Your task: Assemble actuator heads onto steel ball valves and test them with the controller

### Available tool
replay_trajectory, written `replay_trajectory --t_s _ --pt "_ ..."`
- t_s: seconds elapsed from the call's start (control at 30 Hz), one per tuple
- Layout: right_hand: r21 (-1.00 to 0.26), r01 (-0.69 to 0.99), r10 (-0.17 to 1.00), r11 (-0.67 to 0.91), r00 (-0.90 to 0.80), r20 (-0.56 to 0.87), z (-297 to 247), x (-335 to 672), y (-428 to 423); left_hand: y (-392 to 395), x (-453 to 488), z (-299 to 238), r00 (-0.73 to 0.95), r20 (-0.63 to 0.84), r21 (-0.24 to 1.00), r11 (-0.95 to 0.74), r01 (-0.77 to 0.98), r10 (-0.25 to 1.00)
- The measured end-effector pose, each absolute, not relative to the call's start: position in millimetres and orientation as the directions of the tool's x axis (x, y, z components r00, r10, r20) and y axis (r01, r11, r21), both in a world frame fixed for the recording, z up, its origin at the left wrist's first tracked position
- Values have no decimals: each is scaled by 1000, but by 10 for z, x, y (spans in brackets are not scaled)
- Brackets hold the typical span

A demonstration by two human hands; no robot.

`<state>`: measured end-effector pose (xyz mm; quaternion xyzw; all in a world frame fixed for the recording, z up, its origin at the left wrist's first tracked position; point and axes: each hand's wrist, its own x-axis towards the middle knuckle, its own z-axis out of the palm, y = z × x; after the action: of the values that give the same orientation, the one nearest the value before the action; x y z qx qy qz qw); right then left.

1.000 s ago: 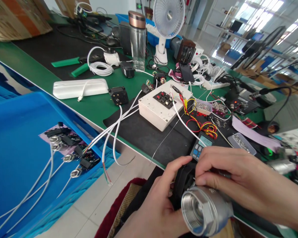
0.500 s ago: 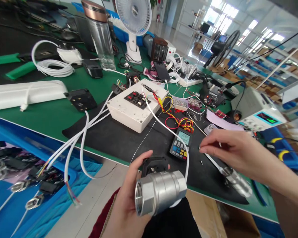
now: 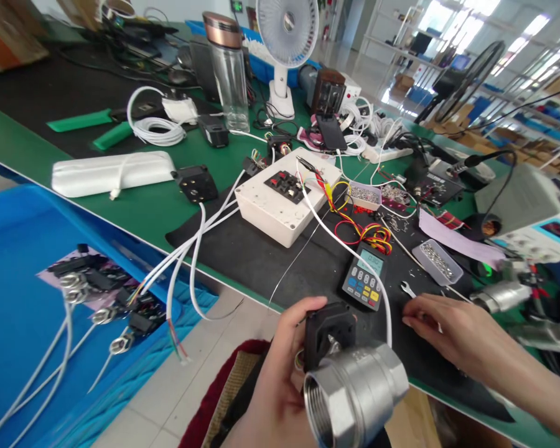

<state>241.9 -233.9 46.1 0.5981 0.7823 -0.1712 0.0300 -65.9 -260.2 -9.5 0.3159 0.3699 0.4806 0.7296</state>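
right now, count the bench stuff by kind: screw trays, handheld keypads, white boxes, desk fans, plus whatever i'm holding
screw trays: 2
handheld keypad: 1
white box: 1
desk fan: 1
steel valve, held in the left hand: 1
total: 6

Silver valve [image 3: 354, 392] with black cap [image 3: 329, 330]; green bench [image 3: 135, 205], blue bin [image 3: 18, 261].

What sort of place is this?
Probably an electronics assembly or test bench in a factory hall: on the green workbench sit a wired white terminal box and a tray of screws, with stock shelving behind. The left hand holds a steel valve.
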Motion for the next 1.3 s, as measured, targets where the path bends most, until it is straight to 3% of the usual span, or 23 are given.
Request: replay_trajectory --t_s 0.17,0.23,0.33,0.47,0.67,0.9,1.1,1.3 --pt "-656 755 967 2 -168 -190 988 2075 -2294 -2617 -702 38 293 -176 827 303 -474 940" --pt "-764 645 937 -34 -245 -249 1130 1848 -2204 -2634 -701 57 323 -181 827 322 -460 929" --pt "-825 561 816 -61 -448 -365 1191 1527 -2012 -2653 -708 24 389 -201 831 367 -419 899" --pt "-823 541 718 172 -641 -272 1180 1309 -1850 -2658 -751 -37 440 -150 826 357 -436 885" --pt "-652 582 672 486 -726 -147 1244 1306 -1904 -2642 -793 -27 414 -90 840 293 -457 906" --pt "-535 619 660 575 -737 -144 1307 1276 -1937 -2637 -788 21 420 -170 847 350 -399 891" --pt "-547 615 640 568 -748 -176 1343 1235 -1907 -2664 -792 -23 438 -184 838 374 -397 880" --pt "-600 562 615 569 -775 -143 1258 1279 -1858 -2672 -792 -101 406 -120 905 268 -331 906"
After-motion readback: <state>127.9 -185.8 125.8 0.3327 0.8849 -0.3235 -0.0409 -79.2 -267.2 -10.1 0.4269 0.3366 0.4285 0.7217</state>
